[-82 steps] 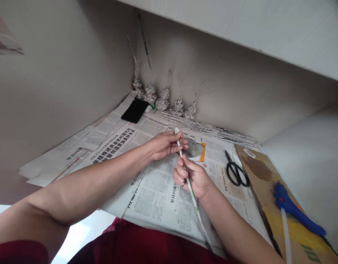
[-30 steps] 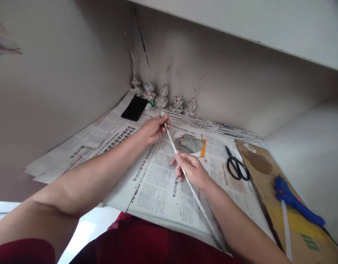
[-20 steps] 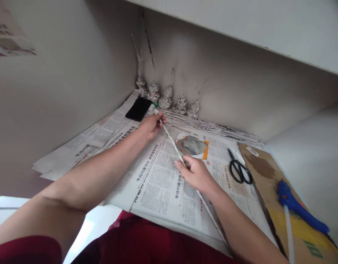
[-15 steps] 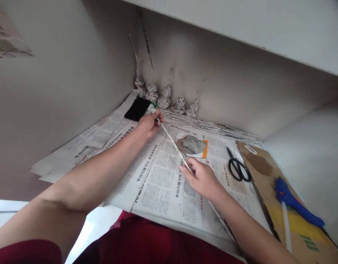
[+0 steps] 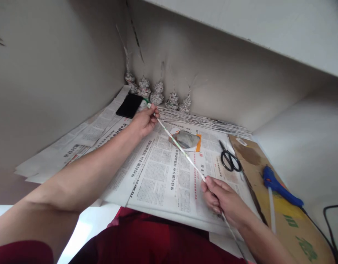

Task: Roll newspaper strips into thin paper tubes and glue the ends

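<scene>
A thin rolled paper stick [image 5: 182, 149] runs slantwise between my two hands over the newspaper sheets [image 5: 157, 183]. My left hand [image 5: 147, 119] pinches its far upper end, close to a black phone [image 5: 129, 105]. Lower down and to the right, my right hand [image 5: 220, 196] is closed around the stick, whose tail comes out below the hand toward my lap. Beneath the stick lies a grey stone-like piece [image 5: 187, 139] on a white and orange card [image 5: 198, 143].
Several woven paper figures [image 5: 157, 93] stand along the back wall, with a bundle of paper sticks [image 5: 204, 121] in front. Black-handled scissors [image 5: 229, 158] lie at right. A blue glue gun [image 5: 281, 187] with a cord rests on cardboard [image 5: 284, 216]. A shelf [image 5: 254, 29] overhangs the table.
My right hand has moved down and right along the paper stick, so more of it shows between my hands. My left hand still pinches the upper end. The view has shifted slightly.
</scene>
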A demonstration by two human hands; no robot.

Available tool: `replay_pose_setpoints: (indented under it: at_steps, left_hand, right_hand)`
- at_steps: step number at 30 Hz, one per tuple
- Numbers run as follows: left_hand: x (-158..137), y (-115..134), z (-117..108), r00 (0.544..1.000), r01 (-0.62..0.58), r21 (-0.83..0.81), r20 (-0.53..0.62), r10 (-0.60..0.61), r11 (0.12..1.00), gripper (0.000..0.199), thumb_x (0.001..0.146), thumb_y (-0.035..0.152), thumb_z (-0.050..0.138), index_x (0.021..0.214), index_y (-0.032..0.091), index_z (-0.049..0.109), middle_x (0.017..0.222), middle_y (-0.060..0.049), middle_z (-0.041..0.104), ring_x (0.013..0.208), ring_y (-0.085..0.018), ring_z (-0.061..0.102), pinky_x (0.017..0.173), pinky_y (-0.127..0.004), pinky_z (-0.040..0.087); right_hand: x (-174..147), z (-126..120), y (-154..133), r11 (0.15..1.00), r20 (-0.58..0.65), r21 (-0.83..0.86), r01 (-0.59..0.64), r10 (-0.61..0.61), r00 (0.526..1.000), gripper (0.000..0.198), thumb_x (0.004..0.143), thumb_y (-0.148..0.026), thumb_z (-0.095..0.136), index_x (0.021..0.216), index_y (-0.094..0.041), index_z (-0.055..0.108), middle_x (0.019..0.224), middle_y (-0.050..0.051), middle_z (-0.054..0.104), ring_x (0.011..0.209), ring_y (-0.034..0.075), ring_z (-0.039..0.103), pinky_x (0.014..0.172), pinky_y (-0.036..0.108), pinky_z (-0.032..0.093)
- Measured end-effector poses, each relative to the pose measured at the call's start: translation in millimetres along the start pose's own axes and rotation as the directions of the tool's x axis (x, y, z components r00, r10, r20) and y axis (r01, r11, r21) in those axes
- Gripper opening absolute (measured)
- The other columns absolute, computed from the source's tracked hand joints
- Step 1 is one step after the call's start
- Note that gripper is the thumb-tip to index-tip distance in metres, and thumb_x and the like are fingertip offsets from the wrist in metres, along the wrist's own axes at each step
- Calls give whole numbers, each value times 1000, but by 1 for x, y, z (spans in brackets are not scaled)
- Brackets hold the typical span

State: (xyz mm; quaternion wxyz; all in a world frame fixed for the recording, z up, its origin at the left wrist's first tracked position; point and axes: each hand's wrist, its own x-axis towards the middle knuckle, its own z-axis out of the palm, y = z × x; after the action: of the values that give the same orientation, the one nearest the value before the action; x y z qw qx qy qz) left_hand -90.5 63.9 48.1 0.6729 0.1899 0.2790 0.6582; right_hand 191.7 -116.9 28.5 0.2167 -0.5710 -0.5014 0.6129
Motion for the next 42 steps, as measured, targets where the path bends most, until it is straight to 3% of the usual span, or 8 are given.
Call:
replay_pose_setpoints:
  at_steps: [3, 8, 13, 17, 24, 30, 34, 42]
  left_hand:
    - [0, 0, 0, 1000, 12, -6, 20, -11, 1000, 21, 92, 15, 47, 71, 13, 51, 59, 0, 47, 46, -4, 45, 34, -11, 24]
    - [1, -5, -2, 1000, 16, 16, -2, -16, 1000, 21, 92, 15, 46, 71, 12, 52, 61, -1, 49, 48, -5, 48, 36, -11, 28]
    - [-1, -6, -2, 995, 88, -22, 50, -87, 996, 21, 91, 15, 47, 72, 12, 52, 59, -1, 49, 47, -5, 47, 35, -10, 27]
    - [-2, -6, 0, 991, 104, -13, 86, -103, 994, 21, 91, 15, 47, 71, 12, 52, 59, -1, 49, 46, -5, 47, 34, -9, 27]
    - [-4, -11, 0, 991, 67, 71, 114, -75, 995, 21, 92, 15, 46, 71, 12, 52, 59, 0, 51, 47, -5, 49, 35, -9, 28]
    - [-6, -14, 1, 987, 85, 82, 132, -95, 993, 18, 89, 16, 52, 72, 12, 53, 59, -1, 52, 47, -5, 49, 35, -10, 29]
    - [-9, -17, 2, 982, 117, 63, 142, -125, 991, 18, 90, 14, 50, 72, 13, 51, 59, -1, 53, 46, -6, 50, 34, -10, 29]
    - [-11, -18, 4, 985, 114, 61, 126, -121, 992, 18, 88, 15, 53, 70, 12, 52, 58, -2, 53, 46, -6, 50, 34, -10, 30]
  right_hand:
    - [-2, 1, -4, 988, 152, 143, -64, 42, 988, 40, 92, -56, 35, 84, -20, 51, 49, -7, 34, 39, 8, 32, 40, 23, 26]
    - [9, 13, -17, 985, 2, -121, 119, -120, 993, 37, 86, -54, 51, 102, -21, 55, 63, -2, 53, 54, 11, 50, 50, 24, 39]
    - [29, 27, -25, 990, 119, 96, 99, -110, 987, 40, 92, -55, 37, 88, -19, 55, 51, -4, 47, 42, 10, 45, 44, 23, 35]
    - [33, 33, -23, 975, 128, 206, 82, -110, 986, 37, 92, -52, 40, 76, -20, 47, 44, -8, 38, 37, 7, 37, 41, 21, 29]
    - [32, 35, -20, 984, 57, -27, 179, -177, 983, 36, 91, -53, 43, 82, -19, 53, 46, -6, 46, 39, 8, 41, 42, 22, 32]
    - [31, 32, -17, 988, 62, 85, 130, -135, 989, 34, 90, -51, 46, 77, -20, 49, 43, -8, 41, 36, 7, 37, 39, 20, 25]
    - [29, 32, -19, 985, 121, 139, 105, -122, 985, 35, 91, -50, 45, 77, -19, 51, 46, -6, 46, 37, 8, 43, 40, 21, 30]
    - [34, 45, -23, 988, -30, 32, 150, -149, 988, 34, 88, -52, 48, 86, -20, 56, 50, -6, 45, 39, 7, 40, 40, 19, 29]
